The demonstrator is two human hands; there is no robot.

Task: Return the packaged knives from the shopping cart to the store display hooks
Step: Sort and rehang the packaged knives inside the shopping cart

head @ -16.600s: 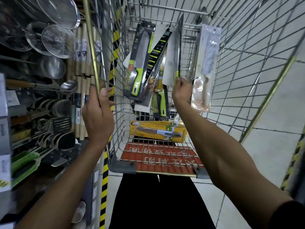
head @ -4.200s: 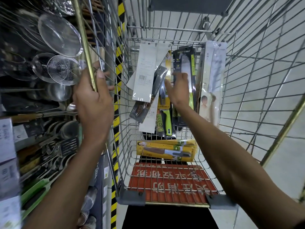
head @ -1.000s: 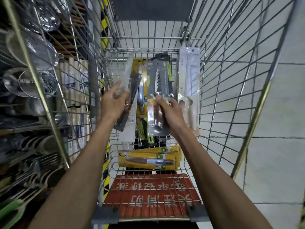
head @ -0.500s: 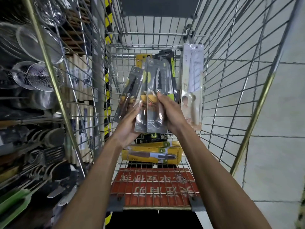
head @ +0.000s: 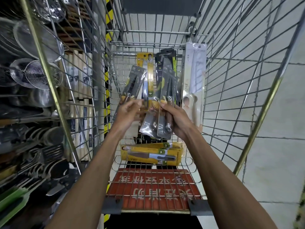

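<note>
Both my hands are inside the wire shopping cart [head: 231, 90]. My left hand [head: 130, 111] grips the lower end of a dark packaged knife [head: 133, 83] tilted to the right. My right hand [head: 175, 119] grips a bundle of dark packaged knives [head: 166, 90] held upright, touching the left one. Behind them stand a yellow packaged knife [head: 148, 63] and a white packaged knife [head: 194, 75] leaning on the cart's right wall. Yellow boxed knives [head: 151, 154] lie flat on the cart floor near me.
A store rack [head: 33, 96] with hanging strainers, ladles and spatulas runs along the left of the cart. Rolling pins [head: 79, 83] stand beside the cart's left wall. The red child-seat flap [head: 153, 187] lies close to me. Pale tiled floor [head: 272, 129] is on the right.
My left hand has shifted from under the bundle to grip the left knife package, which now splays apart from the right bundle. Earlier my left hand held the cart's rim.
</note>
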